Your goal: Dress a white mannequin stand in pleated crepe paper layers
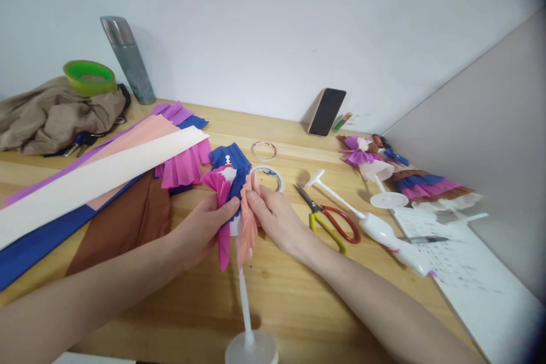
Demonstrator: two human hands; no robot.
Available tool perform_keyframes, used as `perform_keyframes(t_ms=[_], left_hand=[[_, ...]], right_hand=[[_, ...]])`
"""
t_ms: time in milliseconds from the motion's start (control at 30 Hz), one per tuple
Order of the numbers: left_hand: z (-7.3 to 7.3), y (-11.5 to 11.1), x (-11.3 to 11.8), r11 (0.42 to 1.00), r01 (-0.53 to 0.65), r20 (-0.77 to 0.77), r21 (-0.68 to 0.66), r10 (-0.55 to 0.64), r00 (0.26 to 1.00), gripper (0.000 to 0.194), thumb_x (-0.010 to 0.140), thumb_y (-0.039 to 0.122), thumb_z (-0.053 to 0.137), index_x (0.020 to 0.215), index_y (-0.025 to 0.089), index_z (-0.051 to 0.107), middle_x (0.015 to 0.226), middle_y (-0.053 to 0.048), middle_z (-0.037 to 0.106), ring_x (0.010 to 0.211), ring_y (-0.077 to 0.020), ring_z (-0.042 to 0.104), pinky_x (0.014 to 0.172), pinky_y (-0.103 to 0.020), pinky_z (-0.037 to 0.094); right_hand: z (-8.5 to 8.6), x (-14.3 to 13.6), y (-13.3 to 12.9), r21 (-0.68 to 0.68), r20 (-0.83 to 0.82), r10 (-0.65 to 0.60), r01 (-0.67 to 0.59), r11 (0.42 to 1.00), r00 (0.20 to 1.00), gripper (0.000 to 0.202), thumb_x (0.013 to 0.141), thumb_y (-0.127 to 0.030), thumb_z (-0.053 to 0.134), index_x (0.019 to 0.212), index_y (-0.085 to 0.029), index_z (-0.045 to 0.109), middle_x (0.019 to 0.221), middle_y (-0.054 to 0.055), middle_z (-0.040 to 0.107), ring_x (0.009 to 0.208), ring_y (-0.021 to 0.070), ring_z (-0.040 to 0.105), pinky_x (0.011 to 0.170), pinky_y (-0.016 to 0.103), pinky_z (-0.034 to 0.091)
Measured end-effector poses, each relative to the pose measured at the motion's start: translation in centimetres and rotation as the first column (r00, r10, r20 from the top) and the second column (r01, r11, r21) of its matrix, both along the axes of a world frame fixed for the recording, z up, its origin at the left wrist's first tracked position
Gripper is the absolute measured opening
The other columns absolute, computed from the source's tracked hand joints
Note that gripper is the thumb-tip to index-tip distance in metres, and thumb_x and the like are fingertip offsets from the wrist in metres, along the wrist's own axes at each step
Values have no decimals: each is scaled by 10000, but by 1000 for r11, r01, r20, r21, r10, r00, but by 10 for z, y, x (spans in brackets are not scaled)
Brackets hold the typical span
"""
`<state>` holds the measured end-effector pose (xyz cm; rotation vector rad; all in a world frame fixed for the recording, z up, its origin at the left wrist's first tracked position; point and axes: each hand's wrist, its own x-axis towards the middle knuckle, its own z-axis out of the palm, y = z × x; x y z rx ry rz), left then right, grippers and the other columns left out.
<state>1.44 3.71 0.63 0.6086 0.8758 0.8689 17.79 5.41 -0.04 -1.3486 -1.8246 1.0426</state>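
Between my hands, pleated paper in pink, blue and peach surrounds a white figure on a white stand (245, 301) with a round base. My left hand (205, 222) is closed on the magenta paper (224, 247) and the blue paper (236, 173) at the figure's left side. At its right side, my right hand (273, 213) pinches the peach paper (246, 227), which hangs down in front. Just behind lie a roll of white tape (278, 175) and a thinner ring (264, 151). The hands hide part of the figure.
Scissors (328, 216) and a second white figure (379, 230) lie to the right, near a written sheet (469, 273) and a dressed figure (426, 182). A phone (327, 112) leans on the wall. Paper strips (102, 170), a bottle (132, 62) and a cloth (55, 114) are left.
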Motion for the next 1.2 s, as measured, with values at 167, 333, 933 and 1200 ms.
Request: perform_keyframes(t_ms=[167, 333, 933, 1200], left_hand=[[3, -2, 0, 1000, -19, -11, 18, 19, 1000, 446, 755, 348, 842, 1116, 161, 660, 887, -51, 786, 854, -230, 739, 738, -289, 564], [2, -1, -1, 1000, -9, 0, 21, 9, 1000, 380, 740, 367, 848, 1011, 156, 685, 876, -63, 786, 805, -229, 735, 688, -280, 561], [12, 19, -13, 1000, -5, -46, 7, 5, 999, 177, 790, 263, 802, 884, 171, 683, 787, -58, 762, 715, -193, 717, 731, -284, 594], [23, 6, 2, 974, 123, -163, 189, -92, 982, 467, 613, 453, 904, 910, 150, 708, 811, -47, 760, 859, -241, 700, 759, -288, 526]], right_hand=[[2, 2, -1, 8, 54, 31, -32, 999, 998, 487, 961, -610, 358, 702, -214, 472, 662, 15, 535, 631, 158, 487, 601, 291, 346], [3, 4, 1, -146, -180, 37, -64, 987, 983, 439, 859, -628, 555, 724, -212, 521, 582, -25, 516, 542, 133, 459, 518, 260, 348], [18, 27, 24, 79, 196, -90, 76, 994, 977, 368, 880, -520, 553, 797, -191, 696, 635, 34, 603, 610, 178, 524, 588, 296, 338], [10, 1, 0, -168, -213, 59, -96, 981, 975, 428, 853, -608, 535, 717, -202, 532, 660, 1, 544, 632, 156, 524, 598, 287, 423]])
